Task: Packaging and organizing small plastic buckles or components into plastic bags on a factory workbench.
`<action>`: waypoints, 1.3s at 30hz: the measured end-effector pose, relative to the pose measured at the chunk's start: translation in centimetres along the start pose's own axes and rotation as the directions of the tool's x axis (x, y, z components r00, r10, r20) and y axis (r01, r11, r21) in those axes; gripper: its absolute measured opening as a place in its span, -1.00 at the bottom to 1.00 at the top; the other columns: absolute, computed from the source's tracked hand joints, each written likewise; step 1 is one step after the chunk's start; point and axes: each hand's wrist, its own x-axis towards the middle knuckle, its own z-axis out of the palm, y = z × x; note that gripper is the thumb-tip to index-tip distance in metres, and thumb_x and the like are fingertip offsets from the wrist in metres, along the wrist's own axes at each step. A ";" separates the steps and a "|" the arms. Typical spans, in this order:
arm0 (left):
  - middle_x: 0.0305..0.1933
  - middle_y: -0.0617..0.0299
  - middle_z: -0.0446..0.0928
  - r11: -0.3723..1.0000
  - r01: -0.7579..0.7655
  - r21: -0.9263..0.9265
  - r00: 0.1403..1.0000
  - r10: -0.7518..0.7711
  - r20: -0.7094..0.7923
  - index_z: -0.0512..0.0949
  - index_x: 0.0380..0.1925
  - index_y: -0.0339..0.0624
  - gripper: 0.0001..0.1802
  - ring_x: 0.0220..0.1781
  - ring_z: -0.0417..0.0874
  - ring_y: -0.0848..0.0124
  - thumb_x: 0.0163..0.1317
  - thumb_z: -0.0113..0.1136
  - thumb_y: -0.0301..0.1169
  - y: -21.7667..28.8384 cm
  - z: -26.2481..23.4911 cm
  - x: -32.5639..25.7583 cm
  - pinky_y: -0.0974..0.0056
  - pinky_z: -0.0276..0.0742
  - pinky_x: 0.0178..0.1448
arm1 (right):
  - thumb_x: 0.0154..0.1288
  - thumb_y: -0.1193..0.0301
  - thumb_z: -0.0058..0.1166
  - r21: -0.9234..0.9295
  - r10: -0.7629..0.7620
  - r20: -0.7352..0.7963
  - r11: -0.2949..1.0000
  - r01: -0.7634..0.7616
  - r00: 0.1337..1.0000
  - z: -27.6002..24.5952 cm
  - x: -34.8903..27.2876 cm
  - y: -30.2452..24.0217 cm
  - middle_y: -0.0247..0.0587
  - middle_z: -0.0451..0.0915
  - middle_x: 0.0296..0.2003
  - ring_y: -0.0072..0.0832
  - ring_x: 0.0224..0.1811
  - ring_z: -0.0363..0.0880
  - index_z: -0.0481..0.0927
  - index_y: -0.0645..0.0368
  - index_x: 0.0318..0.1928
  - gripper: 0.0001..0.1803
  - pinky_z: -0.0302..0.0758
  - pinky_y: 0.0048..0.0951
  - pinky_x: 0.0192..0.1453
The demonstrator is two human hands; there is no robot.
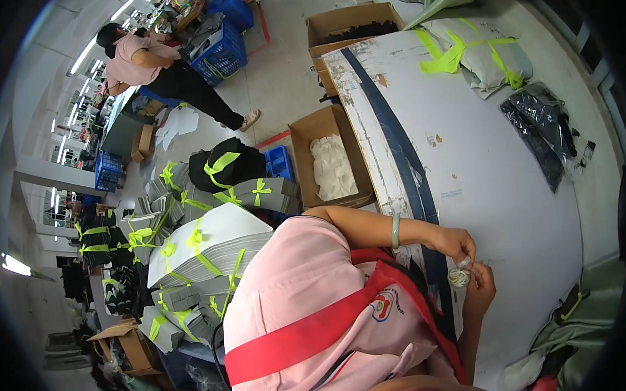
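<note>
Pink shirt (289, 291) cloth came nearest the camera, beside the white table (512, 230). Over that table's near side, the left hand (453, 244) and the right hand (480, 292) met, fingers bent, seemingly pinching a small whitish roll (459, 278). Between them, it appeared to touch both; its rounded form showed no clear long axis, and neither hand looked plainly nearer.

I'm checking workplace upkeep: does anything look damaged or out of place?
Yes: the white table looks chipped along its edge, exposing brown patches. Also, pale sheets lie loose on the floor, seemingly out of place.
</note>
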 end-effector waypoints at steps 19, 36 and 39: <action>-0.33 0.24 0.63 0.667 -0.229 0.709 0.925 0.377 -0.056 0.61 -0.28 -0.17 -0.82 -0.23 0.60 0.34 0.06 0.19 -0.55 1.5 1.3 -2.0 0.23 0.34 0.14 | 0.45 0.29 -0.14 -0.147 0.306 0.308 0.951 -0.273 0.901 -2.2 2.5 0.3 -0.42 0.29 -0.66 -0.70 -0.72 0.24 0.42 0.15 -0.37 -0.74 0.16 -0.59 -0.66; -0.42 0.21 0.56 0.933 -0.131 0.334 0.831 0.287 -0.476 0.66 -0.32 -0.25 -0.79 -0.38 0.55 0.46 -0.01 0.18 -0.61 -2.1 1.0 0.3 0.36 0.46 -0.29 | 0.27 0.49 0.15 0.156 0.152 -0.128 0.979 -0.132 0.980 2.4 1.6 2.4 -0.41 0.50 -0.50 -0.73 -0.50 0.40 0.55 0.27 -0.23 -0.88 0.34 -0.68 -0.42; -0.39 0.27 0.61 0.952 -0.054 0.302 0.816 0.217 -0.536 0.68 -0.34 -0.25 -0.82 -0.37 0.56 0.56 0.01 0.22 -0.60 -3.4 0.3 0.9 0.40 0.50 -0.25 | 0.25 0.52 0.16 0.024 0.072 -0.203 0.997 -0.069 0.976 3.1 1.5 3.7 -0.42 0.51 -0.48 -0.74 -0.46 0.39 0.57 0.29 -0.20 -0.87 0.36 -0.67 -0.36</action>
